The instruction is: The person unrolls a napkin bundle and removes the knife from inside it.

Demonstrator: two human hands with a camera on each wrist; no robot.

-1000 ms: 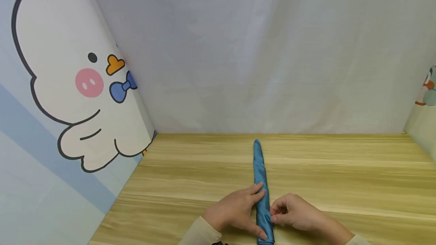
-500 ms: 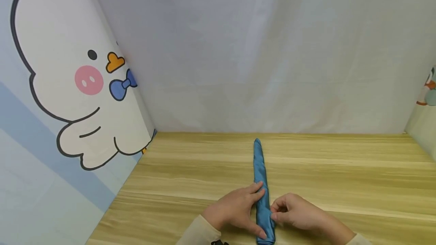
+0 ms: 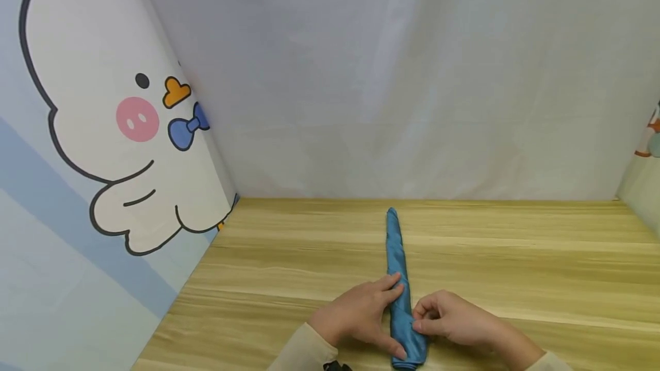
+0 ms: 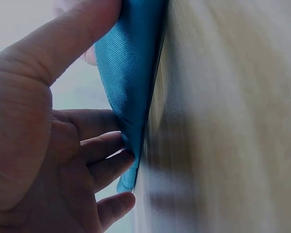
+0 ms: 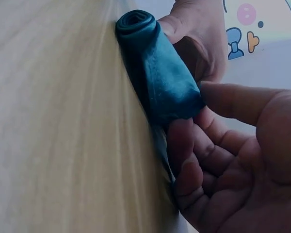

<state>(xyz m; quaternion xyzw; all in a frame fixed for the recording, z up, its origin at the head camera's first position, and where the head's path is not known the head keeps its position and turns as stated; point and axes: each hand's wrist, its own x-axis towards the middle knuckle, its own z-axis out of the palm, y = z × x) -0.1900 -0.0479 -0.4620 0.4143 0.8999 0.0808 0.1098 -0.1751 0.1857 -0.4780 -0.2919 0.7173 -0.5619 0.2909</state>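
A shiny blue cloth [image 3: 395,253], rolled into a long narrow tube, lies lengthwise on the wooden table. My left hand [image 3: 361,311] rests along its left side with fingers spread, thumb at the near end and fingertips farther up the roll. In the left wrist view these fingers [image 4: 104,170] are fairly straight against the cloth. On the right side, my right hand [image 3: 456,320] pinches the cloth's loose edge between thumb and forefinger. The right wrist view shows that flap [image 5: 172,92] drawn out from the roll, whose coiled end faces the camera.
The wooden table [image 3: 258,279] extends to both sides of the roll. A pale curtain [image 3: 402,73] hangs along its back edge. A printed panel with a cartoon duck [image 3: 98,85] stands on the left, and another patterned panel [image 3: 652,142] shows at the far right.
My right hand has shifted slightly right with the pinched edge, so the near end of the roll now spreads wider as a flap. My left hand stays in place on the roll.
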